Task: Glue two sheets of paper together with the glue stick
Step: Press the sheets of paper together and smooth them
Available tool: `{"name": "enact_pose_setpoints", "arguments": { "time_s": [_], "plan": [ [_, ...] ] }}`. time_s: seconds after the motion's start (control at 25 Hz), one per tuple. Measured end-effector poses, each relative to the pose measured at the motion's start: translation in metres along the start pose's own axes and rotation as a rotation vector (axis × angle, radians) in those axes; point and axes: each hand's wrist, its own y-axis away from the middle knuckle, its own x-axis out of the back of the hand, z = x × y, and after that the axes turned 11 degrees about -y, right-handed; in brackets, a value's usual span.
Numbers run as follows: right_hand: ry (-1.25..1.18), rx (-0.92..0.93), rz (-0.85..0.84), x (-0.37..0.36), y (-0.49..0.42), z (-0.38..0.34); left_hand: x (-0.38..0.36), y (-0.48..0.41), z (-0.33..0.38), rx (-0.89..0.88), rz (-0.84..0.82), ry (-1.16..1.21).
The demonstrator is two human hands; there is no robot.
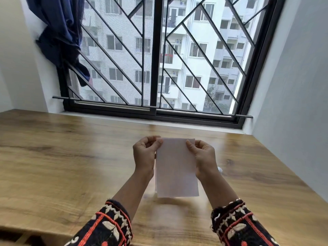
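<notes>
A white rectangular paper (pixel 175 167) is held upright above the wooden table (pixel 71 157), its lower edge hanging free. My left hand (pixel 144 153) pinches its upper left corner between thumb and fingers. My right hand (pixel 203 157) grips the upper right edge the same way. I cannot tell whether this is one sheet or two stacked. A small white object (pixel 220 169), maybe the glue stick, peeks out from behind my right wrist on the table; most of it is hidden.
A barred window (pixel 156 68) with a low sill runs along the table's far edge. A dark blue curtain (pixel 60 32) hangs at the upper left. A white wall (pixel 292 86) borders the table on the right.
</notes>
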Motion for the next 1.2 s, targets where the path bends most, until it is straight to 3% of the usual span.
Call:
{"name": "enact_pose_setpoints", "arguments": {
  "time_s": [0.72, 0.96, 1.2],
  "plan": [
    [0.026, 0.089, -0.015, 0.0040, -0.0031, 0.0044, -0.0015, -0.0025, -0.0019, 0.016, 0.064, -0.008],
    [0.043, 0.093, 0.001, 0.0051, -0.0029, 0.0058, -0.0002, 0.0008, -0.0028, 0.019, -0.040, 0.013],
    [0.029, 0.067, -0.009, 0.0044, -0.0018, 0.0045, -0.0009, -0.0006, -0.0042, 0.037, -0.029, 0.030]
  ]
}}
